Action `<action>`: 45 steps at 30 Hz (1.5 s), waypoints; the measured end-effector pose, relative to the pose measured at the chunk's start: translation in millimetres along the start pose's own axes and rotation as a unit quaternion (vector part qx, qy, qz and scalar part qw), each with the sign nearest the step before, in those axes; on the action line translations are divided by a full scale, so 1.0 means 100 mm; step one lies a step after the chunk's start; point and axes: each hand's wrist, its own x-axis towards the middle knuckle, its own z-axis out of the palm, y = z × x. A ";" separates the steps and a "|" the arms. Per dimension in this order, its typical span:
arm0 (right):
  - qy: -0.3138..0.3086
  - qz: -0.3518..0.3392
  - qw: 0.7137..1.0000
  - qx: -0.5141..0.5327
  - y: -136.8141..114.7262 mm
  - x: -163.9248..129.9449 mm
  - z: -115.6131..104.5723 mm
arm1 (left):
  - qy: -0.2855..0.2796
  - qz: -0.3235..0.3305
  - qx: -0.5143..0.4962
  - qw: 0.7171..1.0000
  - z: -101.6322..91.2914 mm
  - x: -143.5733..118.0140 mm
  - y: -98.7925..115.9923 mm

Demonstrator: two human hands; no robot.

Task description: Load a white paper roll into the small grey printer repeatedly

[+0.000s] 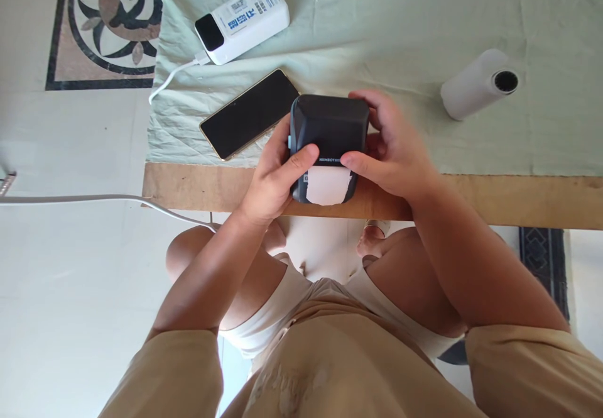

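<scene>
A black label printer (pixel 332 126) marked NIIMBOT is held over the table's front edge between both my hands. From its near side a blank white label strip (pixel 328 185) hangs out. My left hand (pixel 277 176) grips the printer's left side, the thumb lying on top near the lettering. On the right side, my right hand (pixel 393 148) has its thumb by the label slot and its fingers round the far corner. Both hands' fingers are partly hidden behind the printer. Just left of it lies a dark-screened smartphone (pixel 249 114).
A white power bank (pixel 245 21) with a plugged-in white cable (pixel 173 77) lies at the back left. To the right is a white roll (pixel 478 85) with a dark hollow end. A pale green cloth (pixel 377 22) covers the wooden table (pixel 471 197). Another cable (pixel 94 199) crosses at left.
</scene>
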 end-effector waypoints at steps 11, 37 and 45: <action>0.020 -0.012 1.000 0.017 -0.36 -0.02 -0.02 | 0.052 -0.006 -0.065 0.997 0.06 0.11 0.00; -0.025 -0.044 0.953 -0.298 -0.76 0.07 -0.12 | -0.031 -0.014 -0.019 0.999 0.00 0.02 0.03; -0.022 0.034 0.996 -0.083 -1.07 -0.05 -0.42 | 0.007 -0.011 -0.030 0.999 -0.03 0.01 0.01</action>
